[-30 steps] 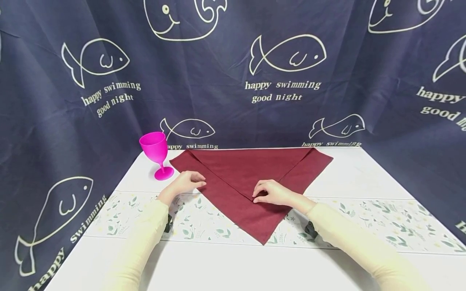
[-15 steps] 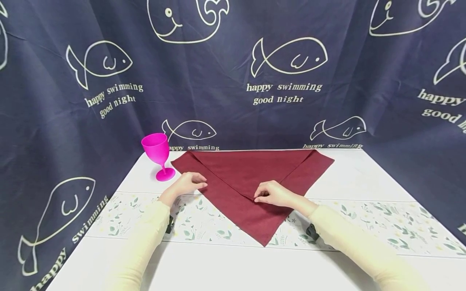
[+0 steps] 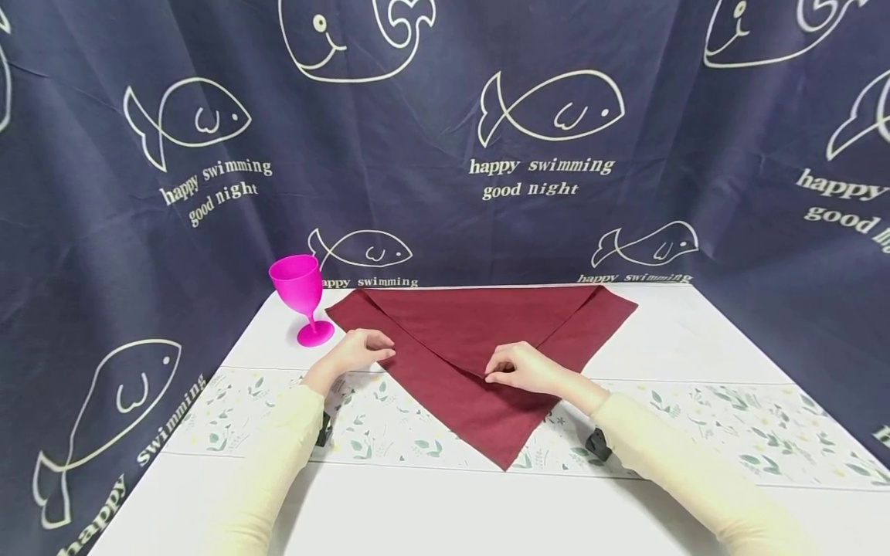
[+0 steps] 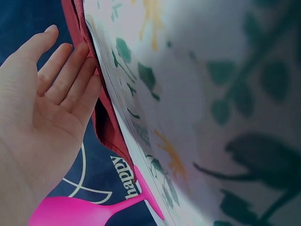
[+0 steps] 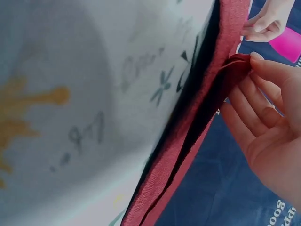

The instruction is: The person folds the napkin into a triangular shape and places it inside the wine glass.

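Observation:
A dark red cloth napkin (image 3: 473,324) lies on the table with its far part folded over toward the near side, its lower corner pointing at the person. My right hand (image 3: 524,368) pinches the tip of the folded-over flap between thumb and fingers, lifting it slightly. The right wrist view shows that pinched cloth tip (image 5: 241,63) raised above the layer below. At the napkin's left edge, my left hand (image 3: 356,350) rests with relaxed, loosely extended fingers. In the left wrist view those fingers (image 4: 70,89) lie against the cloth edge and grip nothing.
A bright pink goblet (image 3: 299,289) stands upright at the back left, just beyond my left hand. The white table (image 3: 417,510) has a leaf-patterned strip across it. A dark blue fish-print curtain (image 3: 431,177) closes off the back and sides.
My right hand has barely moved and keeps its pinch on the napkin's flap, with the tip slightly raised. The left hand stays at the edge. The head view shifted a little.

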Tool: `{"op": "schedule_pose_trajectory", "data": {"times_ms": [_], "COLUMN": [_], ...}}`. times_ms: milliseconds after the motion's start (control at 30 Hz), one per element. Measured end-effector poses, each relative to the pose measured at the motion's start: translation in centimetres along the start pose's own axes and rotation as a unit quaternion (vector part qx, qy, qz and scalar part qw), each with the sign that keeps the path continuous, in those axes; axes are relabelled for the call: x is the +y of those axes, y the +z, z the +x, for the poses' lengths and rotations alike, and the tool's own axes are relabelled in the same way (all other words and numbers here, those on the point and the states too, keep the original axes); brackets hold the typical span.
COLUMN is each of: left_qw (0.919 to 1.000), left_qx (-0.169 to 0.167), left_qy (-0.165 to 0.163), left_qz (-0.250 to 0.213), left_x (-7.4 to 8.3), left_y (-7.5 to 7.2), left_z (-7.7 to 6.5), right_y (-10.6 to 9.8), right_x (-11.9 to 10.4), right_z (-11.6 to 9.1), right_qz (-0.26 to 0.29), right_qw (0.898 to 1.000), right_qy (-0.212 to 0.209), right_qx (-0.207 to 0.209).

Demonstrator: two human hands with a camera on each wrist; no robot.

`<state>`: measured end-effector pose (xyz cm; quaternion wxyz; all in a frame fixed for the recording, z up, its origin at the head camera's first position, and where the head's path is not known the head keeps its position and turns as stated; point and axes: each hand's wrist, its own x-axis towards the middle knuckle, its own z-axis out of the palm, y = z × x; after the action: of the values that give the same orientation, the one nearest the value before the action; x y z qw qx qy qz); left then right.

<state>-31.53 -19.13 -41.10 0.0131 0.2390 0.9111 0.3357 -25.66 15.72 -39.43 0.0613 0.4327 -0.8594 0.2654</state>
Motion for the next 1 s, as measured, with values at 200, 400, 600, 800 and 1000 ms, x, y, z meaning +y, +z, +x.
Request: {"op": "schedule_pose_trajectory", "data": {"times_ms": [200, 400, 600, 800, 1000], "left_qw": [1.0000, 1.0000, 0.9999, 1.0000, 0.9999], "left_qx": [-0.001, 0.002, 0.009, 0.007, 0.004], "left_qy": [-0.002, -0.002, 0.000, 0.001, -0.004], "left_qz": [-0.001, -0.004, -0.006, -0.006, -0.012], "left_x": [0.2, 0.4, 0.3, 0.2, 0.3], "left_y": [0.0, 0.0, 0.0, -0.1, -0.2], "left_z": [-0.1, -0.1, 0.0, 0.0, 0.0], "right_y": [-0.3, -0.1, -0.2, -0.2, -0.2], "right_x": [-0.6, -0.8, -1.2, -1.8, -2.2], "right_z": [-0.1, -0.3, -0.4, -0.7, -0.9], "right_qz": [0.004, 0.007, 0.004, 0.012, 0.019], "right_qw": [1.000, 1.000, 1.000, 1.000, 1.000], "right_qy": [0.008, 0.010, 0.001, -0.001, -0.007], "right_qx": [-0.001, 0.006, 0.022, 0.016, 0.005]}}
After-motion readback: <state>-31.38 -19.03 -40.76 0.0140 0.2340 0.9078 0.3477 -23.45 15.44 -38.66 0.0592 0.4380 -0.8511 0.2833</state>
